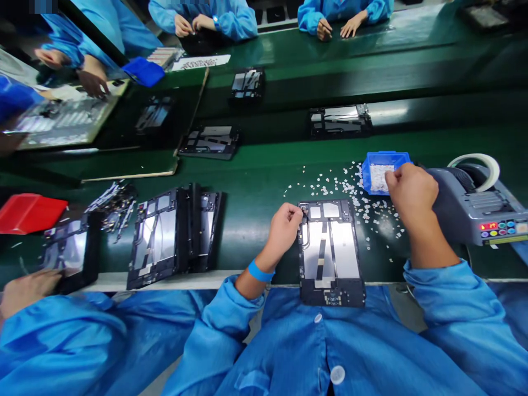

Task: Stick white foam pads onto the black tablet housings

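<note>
An opened tablet (pixel 346 250) with silver battery plates lies in front of me, its lower end jutting over the table's near edge. My left hand (pixel 284 228), a blue band on its wrist, is closed with its fingertips at the tablet's upper left corner. Over a small blue bin (pixel 386 156) filled with tiny white pieces, my right hand (pixel 413 190) is closed in a pinch. Whatever its fingertips hold is too small to make out. Many loose white pieces (pixel 350 190) are scattered between the tablet and the bin.
A grey tape dispenser (pixel 474 201) stands right of the bin. Opened tablets (pixel 159 236) lean together at left, near a heap of thin parts (pixel 113 206) and a red bin (pixel 31 213). More tablets (pixel 340 120) lie farther back. A co-worker's hand (pixel 31 289) is at far left; others sit opposite.
</note>
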{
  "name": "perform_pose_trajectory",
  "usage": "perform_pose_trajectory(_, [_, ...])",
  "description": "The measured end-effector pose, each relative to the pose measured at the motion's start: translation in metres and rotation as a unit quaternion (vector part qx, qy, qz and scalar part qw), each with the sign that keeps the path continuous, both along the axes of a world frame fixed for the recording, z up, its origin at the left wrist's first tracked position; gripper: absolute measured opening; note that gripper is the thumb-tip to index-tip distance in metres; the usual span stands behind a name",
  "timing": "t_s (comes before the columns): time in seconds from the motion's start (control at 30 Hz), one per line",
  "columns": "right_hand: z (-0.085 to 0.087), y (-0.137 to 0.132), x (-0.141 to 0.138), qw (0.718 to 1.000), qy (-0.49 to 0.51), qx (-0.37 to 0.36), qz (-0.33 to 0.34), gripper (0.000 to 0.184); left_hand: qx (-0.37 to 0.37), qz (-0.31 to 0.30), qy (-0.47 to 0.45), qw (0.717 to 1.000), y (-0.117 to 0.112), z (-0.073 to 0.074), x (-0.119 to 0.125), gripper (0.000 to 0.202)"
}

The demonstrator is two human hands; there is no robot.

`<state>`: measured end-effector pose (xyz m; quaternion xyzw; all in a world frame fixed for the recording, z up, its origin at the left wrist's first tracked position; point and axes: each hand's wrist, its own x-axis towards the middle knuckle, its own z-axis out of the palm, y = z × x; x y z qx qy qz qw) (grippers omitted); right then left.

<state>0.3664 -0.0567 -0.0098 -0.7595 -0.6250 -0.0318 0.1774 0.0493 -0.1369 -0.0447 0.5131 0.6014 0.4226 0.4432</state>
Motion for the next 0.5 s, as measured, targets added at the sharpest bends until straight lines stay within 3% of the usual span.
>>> perform_pose_trajectory(0.03, [-0.001, 0.0, 0.0, 1.0, -0.01, 0.0, 0.011, 0.026, -0.004, 0.001, -0.007, 1.0, 0.0, 0.0, 0.0, 0.008])
perform_pose_trajectory(0.1, [-0.005, -0.009, -0.017, 0.994, -0.005, 0.0, 0.107, 0.029, -0.012, 0.004, -0.015, 1.0, 0.001, -0.001, 0.0, 0.008])
perform_pose_trajectory(0.23, [-0.012, -0.045, -0.092, 0.941, 0.074, -0.045, 0.328, 0.029, -0.022, 0.02, -0.011, 0.999, 0.002, -0.004, -0.001, 0.01])
perform_pose_trajectory(0.37, [-0.016, -0.061, -0.146, 0.93, 0.082, -0.086, 0.348, 0.026, -0.014, 0.019, -0.005, 1.0, -0.001, -0.005, 0.0, 0.01])
perform_pose_trajectory(0.5, [-0.017, -0.06, -0.154, 0.936, 0.068, -0.108, 0.327, 0.025, 0.022, 0.025, 0.038, 0.999, -0.008, -0.002, 0.005, 0.009])
